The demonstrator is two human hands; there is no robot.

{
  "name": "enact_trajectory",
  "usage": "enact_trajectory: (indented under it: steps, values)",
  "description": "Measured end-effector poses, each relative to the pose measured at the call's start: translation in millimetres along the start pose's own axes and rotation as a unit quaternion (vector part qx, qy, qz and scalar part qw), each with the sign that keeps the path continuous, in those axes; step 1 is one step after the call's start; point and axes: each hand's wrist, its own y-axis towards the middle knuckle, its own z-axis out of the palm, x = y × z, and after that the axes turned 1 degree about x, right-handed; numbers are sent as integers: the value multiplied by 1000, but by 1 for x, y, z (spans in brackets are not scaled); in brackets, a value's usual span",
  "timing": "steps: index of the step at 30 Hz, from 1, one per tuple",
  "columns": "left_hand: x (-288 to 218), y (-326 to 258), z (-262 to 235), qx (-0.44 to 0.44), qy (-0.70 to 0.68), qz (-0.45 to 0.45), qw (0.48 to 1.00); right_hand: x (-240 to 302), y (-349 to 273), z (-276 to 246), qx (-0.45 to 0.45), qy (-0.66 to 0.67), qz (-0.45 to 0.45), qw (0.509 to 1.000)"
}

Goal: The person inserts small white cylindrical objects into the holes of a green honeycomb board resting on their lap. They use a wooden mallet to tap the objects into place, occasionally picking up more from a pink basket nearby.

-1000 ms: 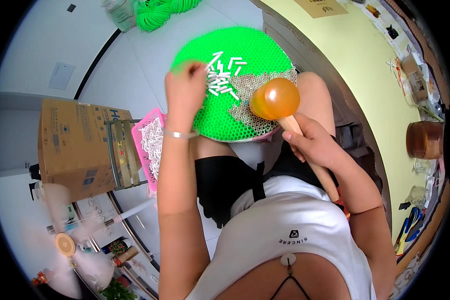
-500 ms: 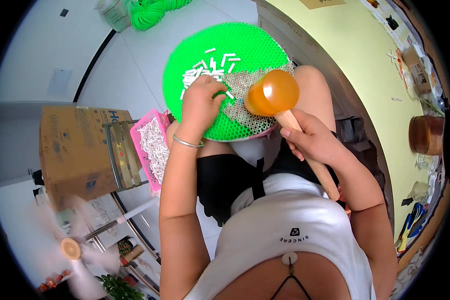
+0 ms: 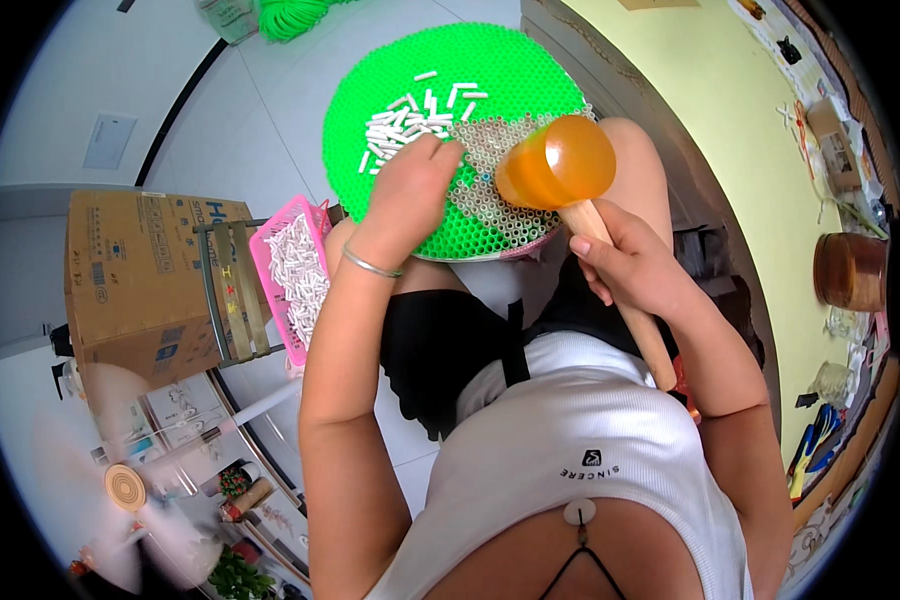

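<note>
A round green board full of small holes lies across my lap, with many holes on its right part filled by pale tube ends. Loose short white tubes are heaped on its left middle. My left hand rests over the board beside this heap, its fingers curled together; what they pinch, if anything, is hidden. In my right hand is a mallet with a translucent orange head and wooden handle, gripped around the handle. Its head hangs over the board's right side.
A pink basket of white tubes sits to the left on a folding chair, beside a cardboard box. A fan spins at lower left. Along the right runs a yellow-topped table bearing a brown jar and small items.
The white tube seen by my left fingertips is no longer visible there, and those fingers have moved farther up the board. The mallet stays in my right hand; the whole view has shifted slightly.
</note>
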Motion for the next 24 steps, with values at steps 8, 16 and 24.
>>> enact_trajectory:
  steps: [8, 16, 24]
  values:
    - [-70, -38, -13, -59, -207, -174, 961, -3, 0, -3, 5, -6, 6, 1000]
    - [-76, -44, 11, -75, -112, -108, 985, -2, -1, 2, -13, 12, -7, 1000]
    - [-64, -38, -13, -105, -50, -192, 974, 23, -18, 6, -4, -65, -19, 998]
